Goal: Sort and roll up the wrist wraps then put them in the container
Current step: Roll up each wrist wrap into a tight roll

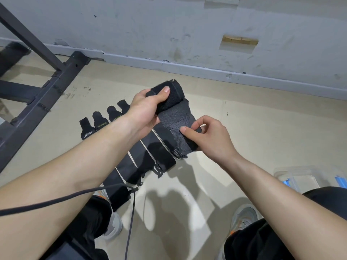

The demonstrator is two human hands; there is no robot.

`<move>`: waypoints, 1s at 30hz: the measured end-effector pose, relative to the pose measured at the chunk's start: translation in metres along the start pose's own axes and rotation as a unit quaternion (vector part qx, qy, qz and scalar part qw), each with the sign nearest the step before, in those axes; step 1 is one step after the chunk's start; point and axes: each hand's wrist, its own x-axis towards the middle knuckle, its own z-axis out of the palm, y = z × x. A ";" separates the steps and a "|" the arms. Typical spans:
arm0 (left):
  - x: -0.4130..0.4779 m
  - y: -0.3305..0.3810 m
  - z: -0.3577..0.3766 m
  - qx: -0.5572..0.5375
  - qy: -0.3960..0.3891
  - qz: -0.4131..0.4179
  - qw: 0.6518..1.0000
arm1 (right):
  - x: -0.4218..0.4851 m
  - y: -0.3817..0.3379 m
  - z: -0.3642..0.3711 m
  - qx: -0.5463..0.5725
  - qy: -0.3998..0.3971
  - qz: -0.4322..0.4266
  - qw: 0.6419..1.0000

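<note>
Fingers of left hand (144, 104) grip the rolled wrist wrap (177, 96); right hand (208, 136) pinches its tail.

The bare left forearm (71, 166) and right forearm (272, 186) reach forward, converging on a black fabric wrist wrap (173, 116). The left hand (148, 106) curls round the wrap's rolled upper end, thumb pressed on top. Below the roll, the right hand (212, 137) pinches the wrap's loose lower end between thumb and forefinger.

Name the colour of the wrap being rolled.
The wrist wrap is black with a dark grey section; head view.
</note>
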 end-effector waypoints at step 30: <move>-0.001 -0.002 -0.001 0.045 -0.016 0.092 0.995 | 0.006 -0.005 -0.007 0.118 -0.166 0.023 0.979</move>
